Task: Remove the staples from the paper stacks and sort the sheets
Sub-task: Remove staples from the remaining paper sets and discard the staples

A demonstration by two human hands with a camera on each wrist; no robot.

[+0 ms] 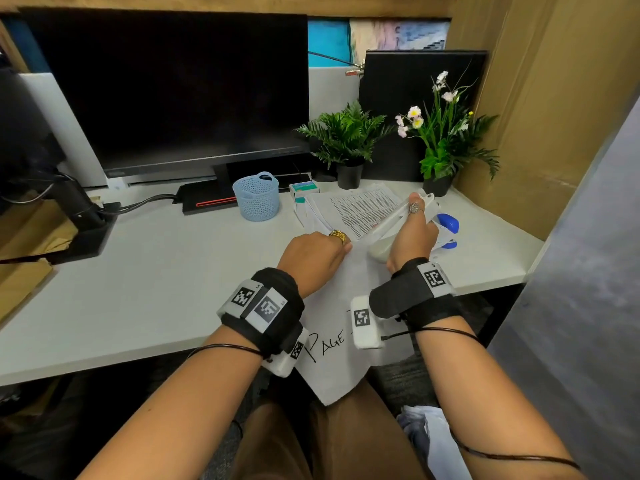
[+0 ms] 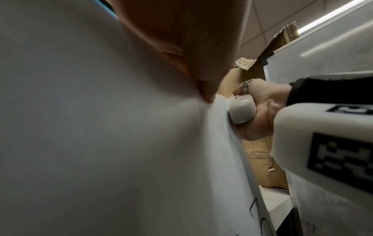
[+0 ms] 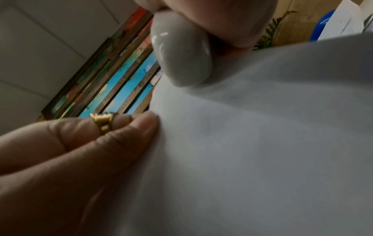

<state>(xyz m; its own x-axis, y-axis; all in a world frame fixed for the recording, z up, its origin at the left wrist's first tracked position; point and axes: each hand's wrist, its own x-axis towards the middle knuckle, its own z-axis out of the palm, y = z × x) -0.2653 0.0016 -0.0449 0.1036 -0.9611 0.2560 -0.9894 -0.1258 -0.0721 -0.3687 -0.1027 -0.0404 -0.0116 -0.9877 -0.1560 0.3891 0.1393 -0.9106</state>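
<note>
On the white desk [image 1: 138,271], blank-backed sheet [image 1: 332,362] handwritten "PAGE"

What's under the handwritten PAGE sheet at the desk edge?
The PAGE sheet lies partly on the desk and overhangs its front edge above the person's lap. The left hand pinches its far corner. Any sheets or staple beneath it are hidden.

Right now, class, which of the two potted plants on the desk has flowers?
The right-hand plant, beside the cardboard wall, carries pink and white blossoms; the fern nearer the monitor is only green fronds.
</note>
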